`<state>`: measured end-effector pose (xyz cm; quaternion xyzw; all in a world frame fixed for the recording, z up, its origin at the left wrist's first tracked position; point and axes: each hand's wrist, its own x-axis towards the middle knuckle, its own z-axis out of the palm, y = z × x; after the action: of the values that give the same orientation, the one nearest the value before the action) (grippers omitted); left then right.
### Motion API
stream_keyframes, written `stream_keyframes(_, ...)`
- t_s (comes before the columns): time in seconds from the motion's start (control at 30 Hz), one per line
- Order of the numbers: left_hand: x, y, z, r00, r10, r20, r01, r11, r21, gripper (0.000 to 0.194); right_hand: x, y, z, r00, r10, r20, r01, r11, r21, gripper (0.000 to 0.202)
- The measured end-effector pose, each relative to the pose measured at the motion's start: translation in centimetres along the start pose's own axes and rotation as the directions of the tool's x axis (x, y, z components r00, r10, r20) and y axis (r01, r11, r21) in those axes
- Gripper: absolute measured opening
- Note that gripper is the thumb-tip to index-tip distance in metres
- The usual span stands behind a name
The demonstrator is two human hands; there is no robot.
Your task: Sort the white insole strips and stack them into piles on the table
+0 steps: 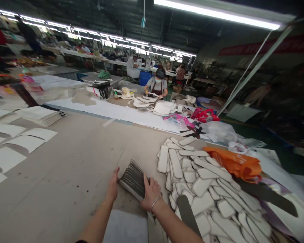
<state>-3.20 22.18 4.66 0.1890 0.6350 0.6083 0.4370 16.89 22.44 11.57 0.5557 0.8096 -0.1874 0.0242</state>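
A stack of thin grey strip-like pieces (133, 180) stands tilted on edge near the front of the table, between my two hands. My left hand (113, 185) presses on its left end, with the fingers fairly straight and partly hidden. Around the right side of the same stack, my right hand (151, 192) is closed, thumb and fingers over the top edges. To the right lies a big loose heap of pale rounded pieces with dark edges (200, 182). A dark grey flat strip (188, 216) rests at the heap's near side, by my right forearm.
Curved white sheets (27, 140) lie in rows at the left, near a stack of white panels (38, 113). An orange bag (235, 163) sits beyond the heap. Across the table, a co-worker (157, 84) handles white pieces. A slanted metal post (255, 69) rises at right.
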Motion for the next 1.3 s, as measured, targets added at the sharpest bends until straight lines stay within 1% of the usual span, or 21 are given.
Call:
stream_keyframes(0.03,1.3,-0.6,-0.5,1.000,0.003,0.016,-0.004,1.000,0.028,0.059,0.8,-0.4,0.9,1.000,-0.008,0.021,0.009,0.999,-0.045,0.124)
stream_keyframes(0.1,2.7,-1.8,-1.0,0.999,0.007,0.053,-0.010,0.998,0.068,0.053,2.0,-0.9,2.6,0.997,0.013,0.083,-0.005,0.995,-0.101,0.126)
stream_keyframes(0.13,3.0,-2.5,-0.9,0.997,0.016,0.076,-0.022,0.996,0.082,0.052,2.3,-1.0,3.2,0.994,0.031,0.108,-0.019,0.994,-0.109,0.128)
stream_keyframes(0.2,3.1,-3.6,-0.3,0.990,0.072,0.122,-0.086,0.989,0.116,0.053,2.7,-1.1,4.1,0.989,0.052,0.140,-0.039,0.995,-0.093,0.133)
stream_keyframes(0.27,2.8,-4.5,0.5,0.977,0.145,0.155,-0.170,0.972,0.162,0.056,2.9,-1.0,4.4,0.988,0.043,0.145,-0.033,0.997,-0.067,0.134)
stream_keyframes(0.33,2.6,-5.2,1.0,0.965,0.194,0.174,-0.228,0.952,0.203,0.056,3.1,-0.8,4.3,0.989,0.035,0.142,-0.026,0.998,-0.064,0.131)
stream_keyframes(0.43,2.9,-5.7,0.9,0.962,0.207,0.175,-0.244,0.944,0.224,0.055,3.6,-0.5,4.2,0.991,0.053,0.126,-0.043,0.996,-0.081,0.127)
stream_keyframes(0.5,3.5,-5.7,0.5,0.964,0.212,0.158,-0.245,0.941,0.231,0.056,4.0,-0.3,4.1,0.990,0.059,0.127,-0.049,0.995,-0.084,0.128)
stream_keyframes(0.57,4.3,-5.2,0.0,0.964,0.231,0.133,-0.258,0.933,0.250,0.059,4.2,-0.2,4.1,0.990,0.046,0.131,-0.036,0.996,-0.083,0.127)
stream_keyframes(0.6,4.7,-4.8,-0.2,0.962,0.237,0.139,-0.266,0.929,0.256,0.061,4.1,-0.2,4.1,0.991,0.037,0.132,-0.026,0.996,-0.084,0.126)
stream_keyframes(0.67,5.6,-3.8,-0.3,0.953,0.208,0.220,-0.263,0.930,0.257,0.064,3.9,-0.2,4.1,0.991,0.008,0.135,0.005,0.996,-0.089,0.125)
stream_keyframes(0.77,6.3,-2.3,0.0,0.915,0.094,0.392,-0.203,0.948,0.245,0.067,3.2,-0.3,4.3,0.990,-0.025,0.139,0.039,0.995,-0.096,0.124)
stream_keyframes(0.83,6.1,-1.7,0.2,0.904,0.057,0.424,-0.177,0.952,0.249,0.065,2.8,-0.3,4.4,0.989,-0.021,0.145,0.034,0.996,-0.087,0.125)
stream_keyframes(0.9,5.5,-1.6,0.3,0.909,0.050,0.414,-0.169,0.952,0.255,0.062,2.6,-0.2,4.4,0.988,-0.007,0.157,0.019,0.997,-0.071,0.127)
stream_keyframes(1.0,4.8,-1.9,0.1,0.913,0.048,0.405,-0.169,0.948,0.268,0.059,2.8,0.0,4.0,0.986,0.003,0.170,0.004,0.999,-0.045,0.124)
stream_keyframes(1.07,4.7,-2.1,-0.1,0.915,0.038,0.401,-0.156,0.951,0.266,0.057,3.3,0.3,3.4,0.985,0.012,0.173,-0.007,1.000,-0.028,0.122)
stream_keyframes(1.1,4.8,-2.1,-0.1,0.924,0.038,0.380,-0.141,0.958,0.249,0.057,3.6,0.5,3.1,0.984,0.020,0.178,-0.018,1.000,-0.010,0.122)
stream_keyframes(1.17,5.1,-1.9,-0.2,0.960,0.059,0.275,-0.106,0.981,0.160,0.060,4.4,1.0,2.4,0.979,0.046,0.199,-0.063,0.995,0.076,0.125)
stream_keyframes(1.23,5.2,-1.5,-0.2,0.992,0.076,0.098,-0.079,0.997,0.019,0.064,5.6,1.4,1.8,0.971,0.082,0.223,-0.140,0.955,0.260,0.131)
stream_keyframes(1.27,5.2,-1.3,-0.1,0.998,0.064,0.017,-0.063,0.997,-0.050,0.065,6.4,1.5,1.5,0.964,0.101,0.246,-0.194,0.899,0.393,0.133)
stream_keyframes(1.3,5.1,-1.2,-0.1,0.999,0.038,-0.026,-0.041,0.994,-0.104,0.066,7.3,1.5,1.3,0.952,0.112,0.285,-0.256,0.802,0.540,0.134)
